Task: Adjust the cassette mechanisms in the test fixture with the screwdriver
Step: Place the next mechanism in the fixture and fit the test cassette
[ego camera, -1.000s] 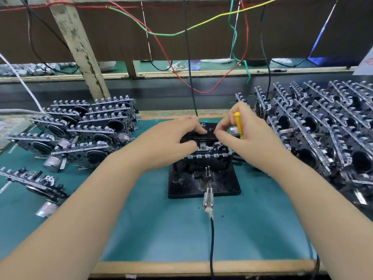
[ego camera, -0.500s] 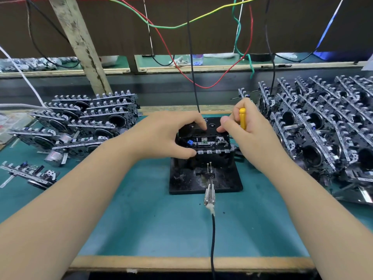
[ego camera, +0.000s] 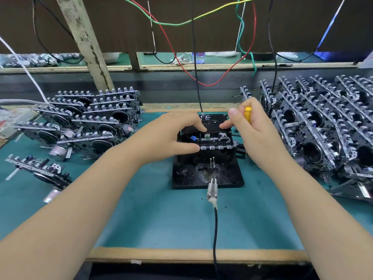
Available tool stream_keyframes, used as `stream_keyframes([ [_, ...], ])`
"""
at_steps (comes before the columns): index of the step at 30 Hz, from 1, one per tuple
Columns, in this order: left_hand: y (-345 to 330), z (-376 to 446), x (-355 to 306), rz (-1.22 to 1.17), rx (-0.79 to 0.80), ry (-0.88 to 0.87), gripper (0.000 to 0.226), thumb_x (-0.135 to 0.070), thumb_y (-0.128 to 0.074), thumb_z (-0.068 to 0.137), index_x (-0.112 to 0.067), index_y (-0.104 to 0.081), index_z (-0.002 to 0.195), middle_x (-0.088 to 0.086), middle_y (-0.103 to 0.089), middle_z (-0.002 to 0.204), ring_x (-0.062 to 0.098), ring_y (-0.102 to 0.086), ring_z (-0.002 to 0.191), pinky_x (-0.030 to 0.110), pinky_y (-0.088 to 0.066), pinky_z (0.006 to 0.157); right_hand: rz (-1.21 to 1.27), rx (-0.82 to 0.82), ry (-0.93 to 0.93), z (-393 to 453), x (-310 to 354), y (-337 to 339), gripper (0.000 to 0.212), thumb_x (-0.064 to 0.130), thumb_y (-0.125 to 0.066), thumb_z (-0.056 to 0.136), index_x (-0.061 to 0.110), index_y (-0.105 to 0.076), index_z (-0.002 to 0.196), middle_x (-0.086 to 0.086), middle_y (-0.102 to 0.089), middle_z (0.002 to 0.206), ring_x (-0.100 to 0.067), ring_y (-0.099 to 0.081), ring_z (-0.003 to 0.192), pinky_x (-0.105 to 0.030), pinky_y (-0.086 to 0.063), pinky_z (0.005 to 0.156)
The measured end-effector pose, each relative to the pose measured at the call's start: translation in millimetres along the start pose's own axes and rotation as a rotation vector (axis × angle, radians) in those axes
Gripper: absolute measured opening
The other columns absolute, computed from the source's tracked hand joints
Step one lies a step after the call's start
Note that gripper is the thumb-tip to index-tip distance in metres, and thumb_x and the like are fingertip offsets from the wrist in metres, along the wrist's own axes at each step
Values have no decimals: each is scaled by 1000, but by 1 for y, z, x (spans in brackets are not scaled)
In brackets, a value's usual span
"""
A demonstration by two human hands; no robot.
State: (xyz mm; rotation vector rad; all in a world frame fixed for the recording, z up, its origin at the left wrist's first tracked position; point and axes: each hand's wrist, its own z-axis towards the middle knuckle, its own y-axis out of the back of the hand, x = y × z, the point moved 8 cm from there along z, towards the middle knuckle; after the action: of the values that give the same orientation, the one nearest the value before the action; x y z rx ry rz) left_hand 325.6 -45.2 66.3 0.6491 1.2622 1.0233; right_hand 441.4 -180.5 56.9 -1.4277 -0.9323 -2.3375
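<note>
The cassette mechanism (ego camera: pixel 210 138) sits in the black test fixture (ego camera: pixel 207 174) at centre, between both hands; the left hand (ego camera: pixel 171 136) grips its left end, while the right hand (ego camera: pixel 250 128) grasps the upright yellow screwdriver (ego camera: pixel 247 116) just right of it.

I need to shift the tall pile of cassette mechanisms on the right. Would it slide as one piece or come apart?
Probably come apart. The right-hand pile is separate mechanisms leaning in loose rows, with nothing visibly binding them, so a push likely topples some. Their notched metal strips may snag neighbours and drag them. Mostly metal, so likely heavy for its size.
</note>
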Motion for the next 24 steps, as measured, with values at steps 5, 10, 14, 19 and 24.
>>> stream_keyframes([
  [5, -11, -6, 4, 113, -30, 20, 43, -32, -73, 86, -31, -57, 126, 4, -31, 160, 23, -17, 152, 32, -18, 119, 8, -14, -3, -2, 1, 0, 23, 34, -49, 106, 21, -42, 89, 8, -77, 88, 5, -62, 86, -6, -39, 70],
  [10, -32, -25, 11, 41, -84, 106, 87, -65, -80, 57, -47, -41, 133, -7, 20, 166, 21, 20, 153, 62, -17, 119, 0, -1, -3, -6, -3, 1, 24, 38, -48, 106, 25, -40, 87, 16, -76, 93, -5, -64, 98, -24, -42, 84],
  [14, -42, -26, 6, -90, -256, 160, 77, -60, -83, 57, -45, -44, 122, -12, 13, 166, 17, 13, 154, 55, -25, 117, 14, -11, 11, -8, -2, 1, 23, 36, -50, 106, 26, -40, 87, 14, -76, 93, -4, -66, 101, -29, -43, 87],
  [19, -50, -22, 14, -336, -387, 226, 63, -30, -92, 61, -46, -53, 109, -9, -11, 167, -10, -5, 149, 12, -30, 105, 29, -16, 11, -12, 0, 1, 22, 31, -52, 105, 22, -40, 88, -1, -74, 92, 5, -68, 98, -25, -44, 82],
  [24, -56, -28, 17, -346, -432, 187, 63, -33, -90, 60, -55, -53, 107, -21, -11, 164, -1, -20, 149, 15, -26, 105, 27, -2, -32, -21, 2, 1, 23, 28, -57, 99, 20, -39, 87, 16, -71, 88, -6, -69, 104, -42, -48, 92],
])
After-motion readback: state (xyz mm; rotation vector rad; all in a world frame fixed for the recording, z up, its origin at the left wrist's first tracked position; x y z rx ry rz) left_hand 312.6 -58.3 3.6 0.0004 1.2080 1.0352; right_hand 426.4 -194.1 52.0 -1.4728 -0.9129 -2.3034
